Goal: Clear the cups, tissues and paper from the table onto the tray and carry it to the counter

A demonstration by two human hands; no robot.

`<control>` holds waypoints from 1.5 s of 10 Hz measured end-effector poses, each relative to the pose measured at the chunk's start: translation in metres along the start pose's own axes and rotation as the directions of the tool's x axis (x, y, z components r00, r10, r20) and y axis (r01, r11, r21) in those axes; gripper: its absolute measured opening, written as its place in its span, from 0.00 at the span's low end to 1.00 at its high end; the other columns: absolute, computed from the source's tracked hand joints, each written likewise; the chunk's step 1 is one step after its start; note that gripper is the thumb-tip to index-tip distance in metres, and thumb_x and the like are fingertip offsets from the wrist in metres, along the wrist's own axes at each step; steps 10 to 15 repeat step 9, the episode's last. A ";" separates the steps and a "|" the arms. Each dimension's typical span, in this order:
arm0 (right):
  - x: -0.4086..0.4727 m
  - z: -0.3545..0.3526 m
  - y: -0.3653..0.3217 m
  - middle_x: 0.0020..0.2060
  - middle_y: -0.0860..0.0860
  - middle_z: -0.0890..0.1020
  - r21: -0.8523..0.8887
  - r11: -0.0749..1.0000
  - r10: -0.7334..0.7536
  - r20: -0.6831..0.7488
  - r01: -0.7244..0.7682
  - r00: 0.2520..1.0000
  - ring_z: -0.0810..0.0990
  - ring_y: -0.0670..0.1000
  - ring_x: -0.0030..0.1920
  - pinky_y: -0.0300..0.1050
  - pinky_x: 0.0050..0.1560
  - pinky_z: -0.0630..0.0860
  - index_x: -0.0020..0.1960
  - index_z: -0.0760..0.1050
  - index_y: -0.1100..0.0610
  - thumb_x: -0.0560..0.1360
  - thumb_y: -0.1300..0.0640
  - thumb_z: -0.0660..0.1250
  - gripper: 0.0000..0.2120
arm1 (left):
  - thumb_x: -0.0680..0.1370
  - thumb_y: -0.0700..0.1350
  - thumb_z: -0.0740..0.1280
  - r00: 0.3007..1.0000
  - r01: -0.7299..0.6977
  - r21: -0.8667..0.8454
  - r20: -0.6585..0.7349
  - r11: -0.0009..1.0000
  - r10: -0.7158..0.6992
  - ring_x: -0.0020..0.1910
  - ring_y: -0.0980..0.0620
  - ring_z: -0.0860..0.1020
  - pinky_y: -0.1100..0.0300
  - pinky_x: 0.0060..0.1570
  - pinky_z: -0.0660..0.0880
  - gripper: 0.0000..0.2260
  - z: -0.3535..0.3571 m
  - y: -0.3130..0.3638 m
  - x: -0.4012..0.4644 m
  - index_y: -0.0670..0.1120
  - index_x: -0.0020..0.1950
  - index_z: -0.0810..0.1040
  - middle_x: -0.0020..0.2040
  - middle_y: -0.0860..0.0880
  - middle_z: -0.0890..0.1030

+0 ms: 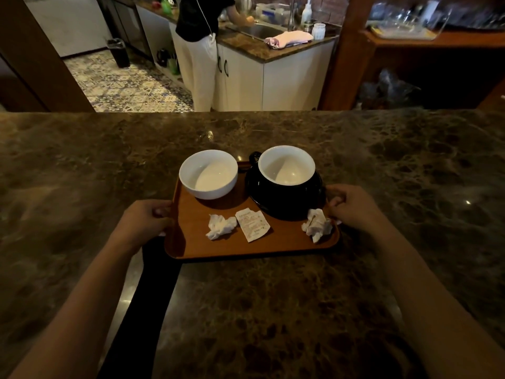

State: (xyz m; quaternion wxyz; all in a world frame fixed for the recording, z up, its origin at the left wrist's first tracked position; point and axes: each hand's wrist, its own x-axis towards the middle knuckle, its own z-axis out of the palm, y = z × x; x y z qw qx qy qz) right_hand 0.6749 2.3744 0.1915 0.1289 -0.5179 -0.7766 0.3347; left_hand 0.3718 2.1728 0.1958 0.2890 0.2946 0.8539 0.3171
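A brown wooden tray (246,248) lies over the dark marble counter (273,310). On it stand a white cup (209,175) at the back left and a black cup with a white inside (287,176) on a black saucer (273,209) at the back right. A crumpled tissue (220,227), a creased paper slip (252,225) and a second crumpled tissue (317,225) lie along the tray's front. My left hand (144,218) grips the tray's left edge. My right hand (352,205) grips its right edge.
Beyond the counter a person (200,50) stands at a sink (259,30) in a kitchen with white cabinets and a patterned tile floor. A wooden shelf (437,39) with glassware is at the back right. A wooden post (341,64) rises beside it.
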 end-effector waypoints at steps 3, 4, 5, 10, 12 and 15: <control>0.024 0.001 -0.007 0.47 0.58 0.81 0.015 0.998 0.055 -0.010 -0.055 0.998 0.77 0.51 0.34 0.40 0.30 0.71 0.65 0.72 0.56 0.72 0.69 0.59 0.23 | 0.72 0.32 0.65 0.994 -0.069 0.023 -0.079 0.997 0.071 0.39 0.50 0.78 0.55 0.41 0.76 0.19 0.003 0.008 0.017 0.43 0.61 0.77 0.40 0.47 0.81; 0.030 0.000 -0.011 0.55 0.60 0.80 0.006 0.996 0.085 0.014 -0.085 0.996 0.79 0.52 0.36 0.44 0.36 0.77 0.67 0.69 0.56 0.73 0.69 0.58 0.24 | 0.72 0.33 0.65 0.996 -0.051 0.018 -0.072 0.999 0.053 0.43 0.49 0.79 0.56 0.40 0.76 0.19 0.003 0.012 0.021 0.43 0.62 0.76 0.45 0.45 0.81; 0.034 -0.002 -0.011 0.60 0.60 0.77 0.022 0.993 0.115 0.042 -0.116 0.992 0.80 0.55 0.39 0.45 0.37 0.78 0.68 0.68 0.57 0.73 0.70 0.59 0.24 | 0.73 0.34 0.65 0.998 -0.028 -0.008 -0.055 1.000 0.027 0.47 0.48 0.79 0.55 0.42 0.77 0.19 0.003 0.012 0.024 0.44 0.63 0.75 0.49 0.44 0.81; -0.007 -0.007 0.001 0.48 0.62 0.82 0.122 0.981 0.161 -0.065 -0.152 0.985 0.81 0.60 0.48 0.56 0.53 0.79 0.47 0.77 0.58 0.74 0.61 0.59 0.08 | 0.75 0.40 0.63 0.989 -0.028 -0.100 -0.144 0.995 0.014 0.47 0.48 0.78 0.50 0.53 0.76 0.13 0.005 0.005 0.010 0.43 0.59 0.78 0.50 0.43 0.80; -0.007 -0.007 0.001 0.48 0.62 0.82 0.122 0.981 0.161 -0.065 -0.152 0.985 0.81 0.60 0.48 0.56 0.53 0.79 0.47 0.77 0.58 0.74 0.61 0.59 0.08 | 0.75 0.40 0.63 0.989 -0.028 -0.100 -0.144 0.995 0.014 0.47 0.48 0.78 0.50 0.53 0.76 0.13 0.005 0.005 0.010 0.43 0.59 0.78 0.50 0.43 0.80; -0.007 -0.007 0.001 0.48 0.62 0.82 0.122 0.981 0.161 -0.065 -0.152 0.985 0.81 0.60 0.48 0.56 0.53 0.79 0.47 0.77 0.58 0.74 0.61 0.59 0.08 | 0.75 0.40 0.63 0.989 -0.028 -0.100 -0.144 0.995 0.014 0.47 0.48 0.78 0.50 0.53 0.76 0.13 0.005 0.005 0.010 0.43 0.59 0.78 0.50 0.43 0.80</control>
